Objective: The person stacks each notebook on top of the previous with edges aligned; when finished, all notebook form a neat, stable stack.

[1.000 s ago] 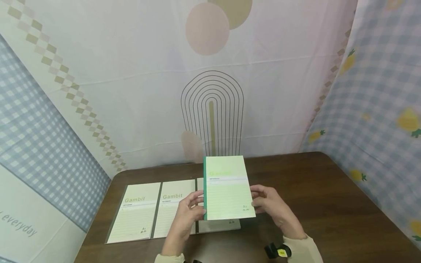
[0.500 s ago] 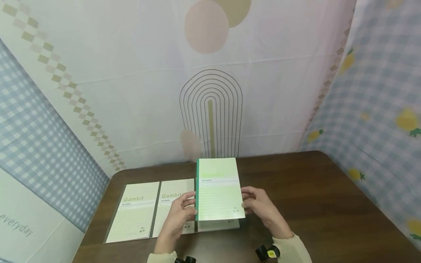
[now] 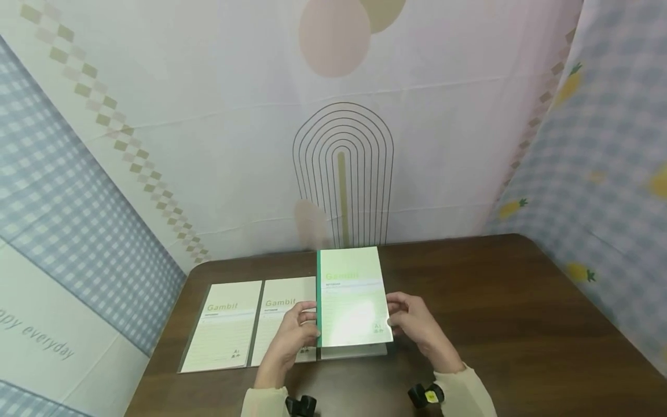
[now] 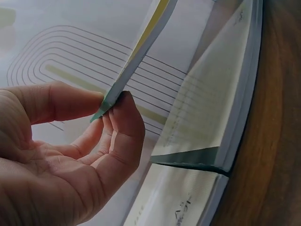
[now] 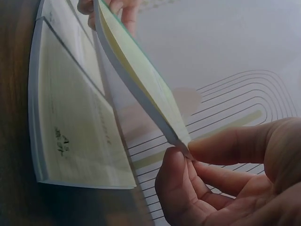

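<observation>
A pale green notebook (image 3: 349,295) with a bright green spine is held up between both hands, its front cover facing the head camera. My left hand (image 3: 293,336) pinches the spine edge between thumb and fingers, which shows closely in the left wrist view on the notebook's corner (image 4: 113,96). On the opposite edge my right hand (image 3: 417,324) pinches the notebook near its lower corner. Below the held notebook lies another notebook (image 3: 354,351), mostly covered by it in the head view. In the right wrist view a gap shows between the held notebook (image 5: 141,94) and the lying notebook (image 5: 80,127).
Left of the hands, two more dark-spined Gambit notebooks lie side by side, the far-left notebook (image 3: 221,330) and the middle notebook (image 3: 281,289). The brown table (image 3: 495,313) extends to the right. A patterned cloth (image 3: 250,174) hangs behind the table, with checked cloths at both sides.
Both hands have carried the notebook a little left and lower, over the third lying notebook, covering more of it. Glare now shows on its cover. The head view has shifted slightly.
</observation>
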`<action>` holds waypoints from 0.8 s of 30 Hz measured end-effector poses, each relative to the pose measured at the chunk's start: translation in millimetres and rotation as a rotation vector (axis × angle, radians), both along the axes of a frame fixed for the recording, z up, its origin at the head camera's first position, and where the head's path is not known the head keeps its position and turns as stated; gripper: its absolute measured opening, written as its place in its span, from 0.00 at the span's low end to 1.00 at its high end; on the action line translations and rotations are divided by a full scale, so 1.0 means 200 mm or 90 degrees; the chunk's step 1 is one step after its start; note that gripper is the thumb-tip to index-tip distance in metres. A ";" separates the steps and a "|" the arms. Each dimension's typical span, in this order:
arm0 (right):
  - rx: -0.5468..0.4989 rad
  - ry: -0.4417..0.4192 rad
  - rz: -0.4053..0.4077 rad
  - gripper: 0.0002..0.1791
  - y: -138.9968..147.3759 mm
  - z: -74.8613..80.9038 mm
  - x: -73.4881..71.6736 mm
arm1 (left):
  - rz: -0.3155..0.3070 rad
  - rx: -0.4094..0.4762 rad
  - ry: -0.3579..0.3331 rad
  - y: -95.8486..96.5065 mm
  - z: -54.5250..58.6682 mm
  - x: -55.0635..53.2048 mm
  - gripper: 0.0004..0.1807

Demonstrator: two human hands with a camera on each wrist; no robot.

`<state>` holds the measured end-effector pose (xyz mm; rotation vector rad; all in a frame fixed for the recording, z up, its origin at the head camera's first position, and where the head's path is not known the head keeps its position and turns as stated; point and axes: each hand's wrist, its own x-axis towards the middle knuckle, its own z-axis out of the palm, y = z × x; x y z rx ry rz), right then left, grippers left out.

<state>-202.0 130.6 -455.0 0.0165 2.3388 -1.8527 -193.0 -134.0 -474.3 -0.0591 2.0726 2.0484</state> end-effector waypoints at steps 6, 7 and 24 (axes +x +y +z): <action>0.013 -0.015 -0.007 0.25 -0.02 -0.05 -0.01 | 0.008 -0.030 -0.011 0.00 -0.04 0.01 0.39; 0.014 -0.019 -0.007 0.25 -0.03 -0.06 -0.02 | 0.009 -0.038 -0.013 0.00 -0.04 0.01 0.38; 0.058 -0.059 -0.020 0.26 -0.06 -0.16 -0.04 | 0.020 -0.104 -0.028 0.00 -0.09 -0.01 0.36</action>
